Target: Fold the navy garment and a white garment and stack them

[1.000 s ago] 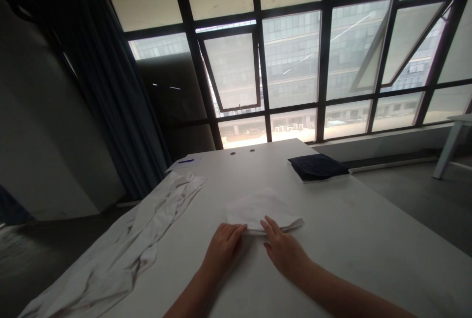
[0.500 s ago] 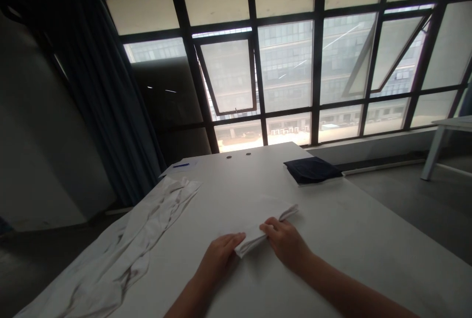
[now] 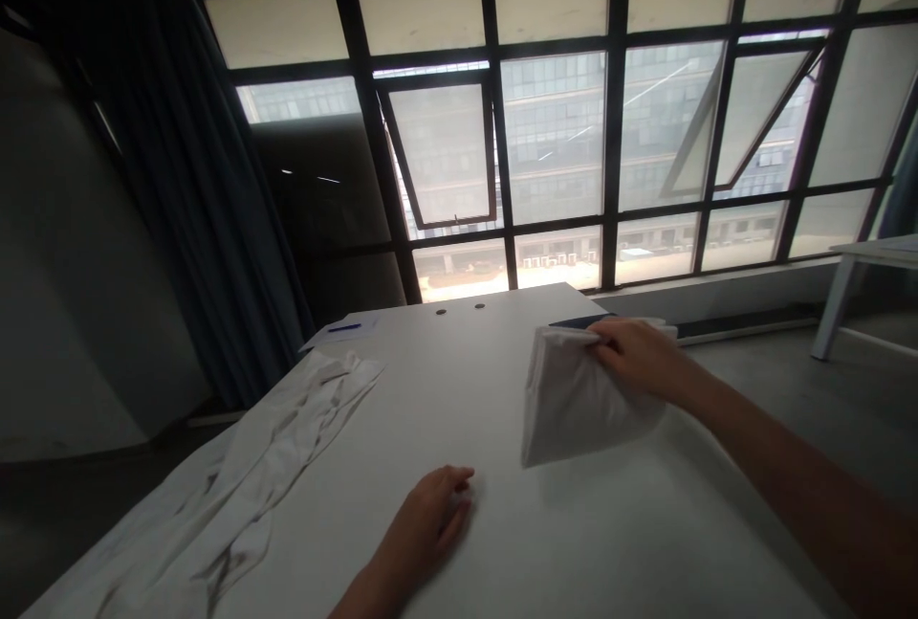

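Observation:
My right hand (image 3: 635, 351) grips the upper edge of a folded white cloth (image 3: 574, 404), pinched between thumb and fingers. The cloth hangs down over the right side of the white table (image 3: 430, 389), in front of a dark blue folded cloth (image 3: 570, 320) that it mostly hides. Low in the middle, my left hand (image 3: 434, 514) rests at the tabletop, thumb and fingers apart and loosely bent, nothing seen held in it. Along the table's left side lies a long, crumpled white cloth (image 3: 287, 452).
A blue pen (image 3: 344, 327) lies on a sheet of paper (image 3: 362, 332) at the far left corner. Two dark round discs (image 3: 480, 306) are near the far edge. Beyond stand windows (image 3: 552, 141), a blue curtain (image 3: 207, 217) and another white table (image 3: 879, 251) at right.
My right hand has lifted the folded white cloth off the table and carried it right and away from me, toward the dark blue cloth. My left hand has let go of it.

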`<state>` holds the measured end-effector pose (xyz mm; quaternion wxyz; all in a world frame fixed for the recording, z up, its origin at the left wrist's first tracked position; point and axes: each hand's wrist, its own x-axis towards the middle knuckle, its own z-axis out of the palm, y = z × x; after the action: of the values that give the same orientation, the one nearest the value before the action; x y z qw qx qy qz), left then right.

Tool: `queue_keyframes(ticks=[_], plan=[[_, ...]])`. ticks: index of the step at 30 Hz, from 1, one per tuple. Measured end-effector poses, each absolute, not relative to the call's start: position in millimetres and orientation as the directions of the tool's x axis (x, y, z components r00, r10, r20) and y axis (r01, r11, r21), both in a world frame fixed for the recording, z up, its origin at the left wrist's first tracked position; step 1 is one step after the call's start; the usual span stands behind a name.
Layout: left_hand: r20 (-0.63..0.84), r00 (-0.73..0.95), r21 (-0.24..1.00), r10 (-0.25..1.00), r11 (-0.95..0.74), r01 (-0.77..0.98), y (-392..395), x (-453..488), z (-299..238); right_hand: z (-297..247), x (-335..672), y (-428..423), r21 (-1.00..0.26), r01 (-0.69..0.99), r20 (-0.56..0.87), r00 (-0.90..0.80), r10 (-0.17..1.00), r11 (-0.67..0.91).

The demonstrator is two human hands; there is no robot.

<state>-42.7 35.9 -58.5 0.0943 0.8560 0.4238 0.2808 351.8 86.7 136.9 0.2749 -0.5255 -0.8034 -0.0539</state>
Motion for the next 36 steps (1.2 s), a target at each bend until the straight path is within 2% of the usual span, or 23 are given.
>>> queue_keyframes(ticks=[2, 4, 7, 9, 10, 12, 16, 21, 24, 29, 36], plan=[[0.373, 0.484, 0.418, 0.791, -0.61, 0.673, 36, -40, -59, 158, 369, 115, -0.188, 0.889, 0.524, -0.268, 0.808, 0.417], [0.363, 0.475, 0.434, 0.801, -0.597, 0.675, 36, -40, -59, 176, 384, 147, -0.177, 0.904, 0.634, -0.198, 0.748, 0.39], [0.36, 0.473, 0.446, 0.804, -0.594, 0.67, 38, -40, -61, 187, 406, 198, -0.196, 0.901, 0.842, -0.048, 0.537, 0.388], [0.354, 0.472, 0.453, 0.807, -0.59, 0.669, 39, -40, -61, 178, 420, 231, -0.241, 0.895, 0.892, 0.052, 0.45, 0.376], [0.352, 0.47, 0.457, 0.809, -0.587, 0.668, 39, -40, -61, 167, 426, 245, -0.276, 0.897, 0.881, 0.092, 0.464, 0.345], [0.345, 0.468, 0.465, 0.813, -0.581, 0.668, 39, -39, -60, 135, 436, 266, -0.352, 0.908, 0.79, 0.157, 0.592, 0.229], [0.322, 0.477, 0.47, 0.818, -0.575, 0.67, 39, -36, -57, 40, 445, 272, -0.416, 0.905, 0.62, 0.21, 0.756, 0.09], [0.311, 0.486, 0.464, 0.817, -0.577, 0.672, 39, -35, -54, -65, 447, 259, -0.463, 0.882, 0.442, 0.314, 0.84, -0.085], [0.31, 0.487, 0.463, 0.817, -0.577, 0.673, 40, -34, -54, -85, 454, 269, -0.466, 0.878, 0.429, 0.329, 0.841, -0.106], [0.302, 0.483, 0.464, 0.822, -0.57, 0.678, 41, -33, -53, -83, 462, 290, -0.448, 0.892, 0.486, 0.302, 0.82, -0.063], [0.291, 0.492, 0.47, 0.82, -0.571, 0.673, 39, -32, -50, -111, 456, 278, -0.393, 0.919, 0.487, 0.243, 0.839, -0.037]])
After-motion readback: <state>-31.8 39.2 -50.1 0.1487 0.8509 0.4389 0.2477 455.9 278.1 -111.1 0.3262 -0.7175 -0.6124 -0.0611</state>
